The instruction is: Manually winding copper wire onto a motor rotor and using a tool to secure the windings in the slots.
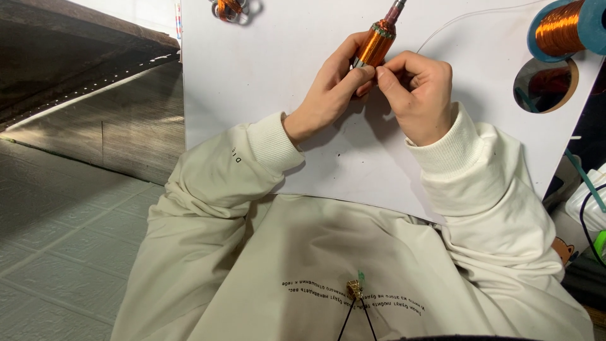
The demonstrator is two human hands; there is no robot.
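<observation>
A cylindrical motor armature wound in glossy copper-orange wire (375, 45), with a green band and grey metal shaft at its far end, is held tilted above the white board (252, 69) near its far edge. The left hand (328, 95) clasps it; the right hand (416, 95) pinches closed at its near end. A blue spool of copper wire (565, 26) lies at the far right corner.

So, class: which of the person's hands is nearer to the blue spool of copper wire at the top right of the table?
The right hand. It lies between the blue spool of copper wire and the left hand, which sits farther off. Both hands grip the copper-wound rotor.
</observation>
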